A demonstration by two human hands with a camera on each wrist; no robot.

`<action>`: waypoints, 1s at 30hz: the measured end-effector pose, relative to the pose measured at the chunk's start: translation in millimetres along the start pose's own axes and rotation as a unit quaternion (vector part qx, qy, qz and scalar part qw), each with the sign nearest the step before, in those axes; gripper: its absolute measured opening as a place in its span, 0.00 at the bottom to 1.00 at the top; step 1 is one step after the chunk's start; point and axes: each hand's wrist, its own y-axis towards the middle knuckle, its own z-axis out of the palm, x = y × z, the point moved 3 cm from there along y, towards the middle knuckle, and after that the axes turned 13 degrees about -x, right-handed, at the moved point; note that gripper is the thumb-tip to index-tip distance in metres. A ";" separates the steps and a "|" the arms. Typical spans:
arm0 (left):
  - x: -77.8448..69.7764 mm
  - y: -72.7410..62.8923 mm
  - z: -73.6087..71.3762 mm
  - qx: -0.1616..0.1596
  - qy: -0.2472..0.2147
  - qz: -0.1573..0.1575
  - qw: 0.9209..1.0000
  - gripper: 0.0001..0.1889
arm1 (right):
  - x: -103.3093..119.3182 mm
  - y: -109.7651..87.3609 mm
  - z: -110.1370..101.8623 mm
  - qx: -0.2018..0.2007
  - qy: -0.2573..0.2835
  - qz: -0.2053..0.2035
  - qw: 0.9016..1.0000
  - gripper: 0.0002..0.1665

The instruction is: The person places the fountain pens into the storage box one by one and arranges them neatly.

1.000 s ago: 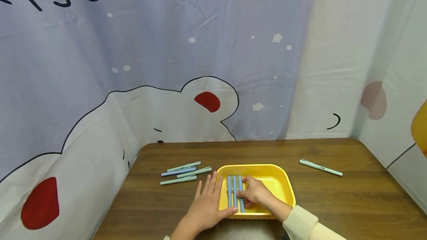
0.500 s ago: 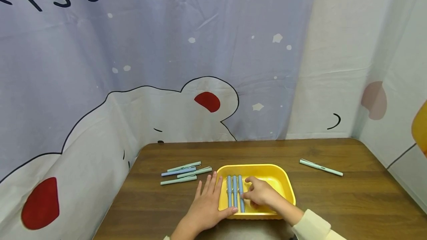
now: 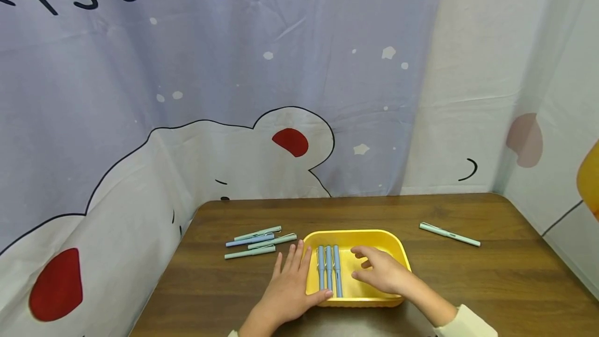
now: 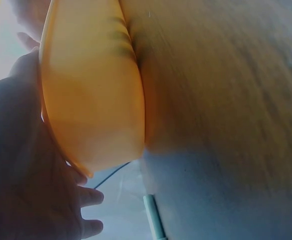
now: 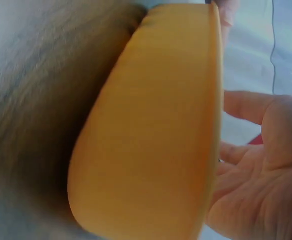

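Flanking the yellow tray [image 3: 360, 302], five pens [image 3: 273, 242] lie on the table [image 3: 486, 280]; both hands [image 3: 288, 291] [image 3: 382, 273] are unclenched.

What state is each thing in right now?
Yellow tray: upright on the table, part-filled
Three blue pens: lying side by side in the tray
Three green pens, loose blue pen: lying bunched left of the tray
Lone green pen: lying right of the tray
Left hand: fingers straight, at tray's near-left corner
Right hand: above the tray, fingers bent, holding nothing
Printed cloth: hanging behind the table

Cream right sleeve [image 3: 467, 323], plain, left sleeve [image 3: 233, 334] (barely showing)
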 end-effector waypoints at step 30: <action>-1.4 0.2 -2.8 0.003 -0.006 0.000 1.000 0.55 | -33.1 -34.3 -76.6 -0.156 -0.111 -0.107 0.976 0.34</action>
